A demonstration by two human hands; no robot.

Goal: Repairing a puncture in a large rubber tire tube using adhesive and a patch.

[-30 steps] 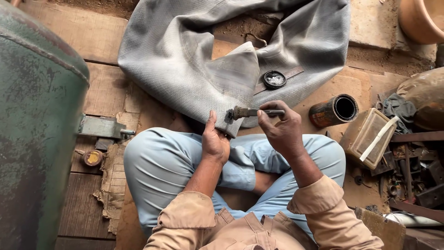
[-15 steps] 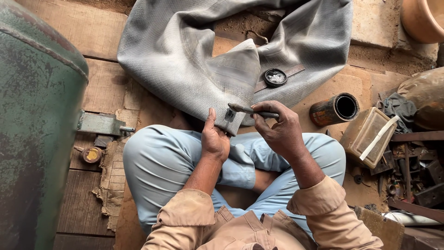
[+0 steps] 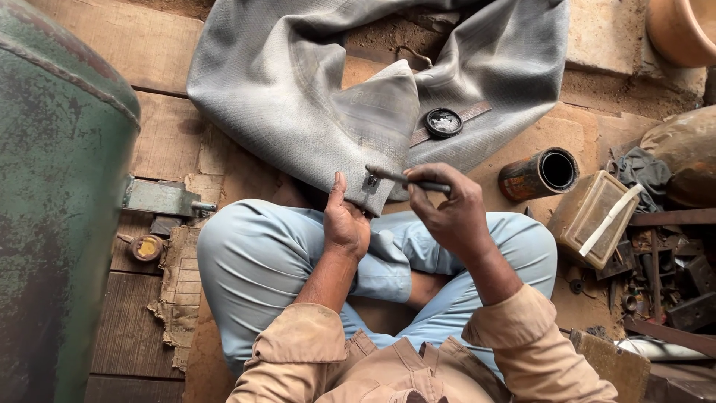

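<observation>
Head view: grey rubber inner tube [image 3: 298,82] is lying limp across the wooden floor [image 3: 127,67], soft and floppy. Left hand [image 3: 347,220] is pinching its folded corner just beside the valve. Right hand [image 3: 451,213] is clenching a thin metal tool [image 3: 403,179], tip touching that corner; grasp near the fold.

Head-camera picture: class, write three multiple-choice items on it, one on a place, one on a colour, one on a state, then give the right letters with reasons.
1. Where does the small round tin lie?
A on the grey inner tube
B inside the pipe
C on the person's knee

2. What colour is the big tank?
A red
B green
C white

3. What is the right hand doing?
A resting open
B gripping a thin metal tool
C holding the pipe

Answers: A, the tin sits on the rubber; B, its painted side is worn green; B, the fingers close round the tool.
</observation>
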